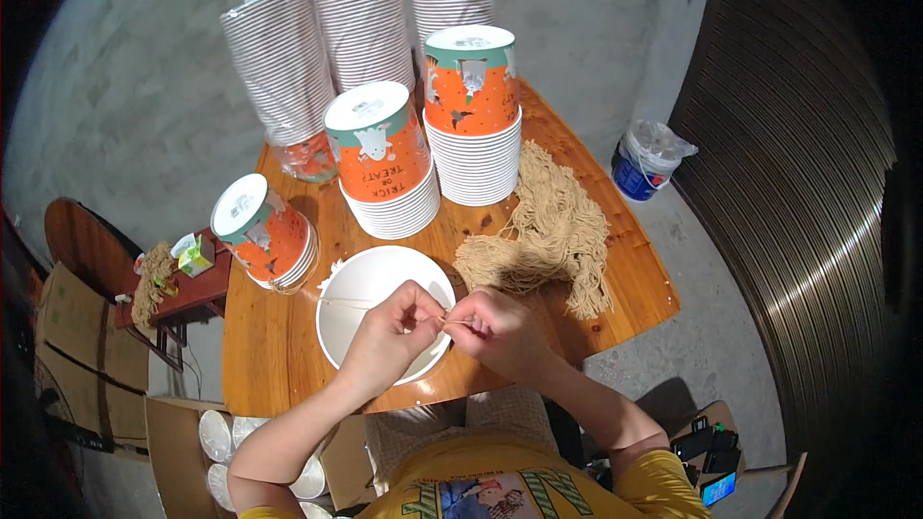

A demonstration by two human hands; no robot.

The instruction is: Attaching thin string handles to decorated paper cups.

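Observation:
My left hand and my right hand meet over the near rim of a white paper bucket that lies on the wooden table. Both hands pinch a thin tan string that runs left across the bucket's open mouth. A heap of the same tan strings lies just beyond my right hand. My fingers hide the string's end.
Stacks of orange and white printed buckets stand behind the bowl, with tall wrapped white stacks at the back. A small side stool with string is left. A blue and white pail sits on the floor right. Cardboard boxes lie below left.

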